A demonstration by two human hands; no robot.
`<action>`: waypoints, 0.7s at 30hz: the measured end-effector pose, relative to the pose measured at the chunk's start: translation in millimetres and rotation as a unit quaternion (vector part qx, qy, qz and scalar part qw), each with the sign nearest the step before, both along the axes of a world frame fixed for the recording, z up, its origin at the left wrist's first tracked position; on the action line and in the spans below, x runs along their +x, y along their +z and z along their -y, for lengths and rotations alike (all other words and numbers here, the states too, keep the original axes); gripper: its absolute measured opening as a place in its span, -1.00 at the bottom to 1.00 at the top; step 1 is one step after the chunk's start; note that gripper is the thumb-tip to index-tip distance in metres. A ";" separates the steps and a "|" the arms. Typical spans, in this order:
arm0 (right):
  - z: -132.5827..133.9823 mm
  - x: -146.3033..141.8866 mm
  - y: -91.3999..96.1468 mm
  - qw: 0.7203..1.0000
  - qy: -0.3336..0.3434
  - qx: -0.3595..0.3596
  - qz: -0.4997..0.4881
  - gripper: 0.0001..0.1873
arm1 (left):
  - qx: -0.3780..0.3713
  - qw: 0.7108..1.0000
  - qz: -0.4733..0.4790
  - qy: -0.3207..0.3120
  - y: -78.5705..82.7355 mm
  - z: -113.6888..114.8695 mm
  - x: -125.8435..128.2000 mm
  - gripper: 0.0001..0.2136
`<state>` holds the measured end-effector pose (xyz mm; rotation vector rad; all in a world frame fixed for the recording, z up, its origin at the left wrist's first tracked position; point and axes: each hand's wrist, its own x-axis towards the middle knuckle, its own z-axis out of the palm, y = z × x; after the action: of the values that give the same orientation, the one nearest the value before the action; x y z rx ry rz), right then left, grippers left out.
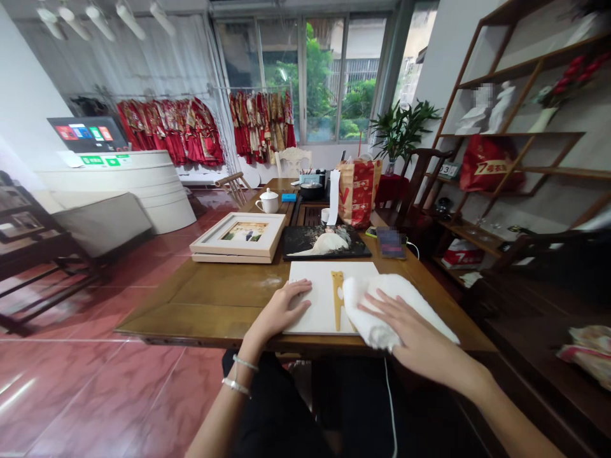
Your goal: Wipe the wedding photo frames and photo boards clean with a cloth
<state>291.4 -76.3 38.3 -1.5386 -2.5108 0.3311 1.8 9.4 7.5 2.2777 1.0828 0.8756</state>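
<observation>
A white flat board point(315, 312) lies near the table's front edge. My left hand point(285, 305) rests flat on its left side, fingers stretched out, holding nothing. On the right, my right hand point(398, 315) lies with spread fingers on top of a thick, soft white cloth point(415, 289), pressing it down. This cloth covers the board's right part and hangs over onto the table. Between my hands a slim yellow tapered piece point(337, 299) with two ear-like tips lies on the board. Its right edge is close to the cloth. The thumb of my right hand is mostly hidden.
Behind the board lie a dark picture panel point(329, 243) and, further left, stacked pale frames point(279, 236). A phone point(391, 243) with a cable is at the right. A red paper bag point(358, 191) and a white lidded cup point(268, 202) stand farther back on the wooden table point(200, 299).
</observation>
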 end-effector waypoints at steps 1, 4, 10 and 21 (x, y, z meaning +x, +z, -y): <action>14.2 -0.3 3.4 1.000 0.006 -0.017 -0.002 -0.04 | 0.003 1.000 0.000 0.000 0.1 0.1 0.0 -0.68; 36.4 1.6 16.3 0.996 0.018 -0.083 -0.011 -0.09 | 0.006 1.000 -0.006 -0.003 0.0 -0.2 0.1 -0.68; -24.5 -0.7 24.6 0.993 -0.036 -0.101 -0.045 -0.29 | 0.001 1.000 -0.019 -0.009 1.3 0.0 -0.2 -0.67; -80.2 -69.7 -0.2 0.997 -0.082 0.008 0.005 -0.23 | 0.002 1.000 0.009 -0.011 -1.3 -2.1 -0.2 -0.68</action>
<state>221.8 3.9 38.1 -1.7304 -2.3673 0.2804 1.6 11.5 6.2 2.2760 1.0481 0.8883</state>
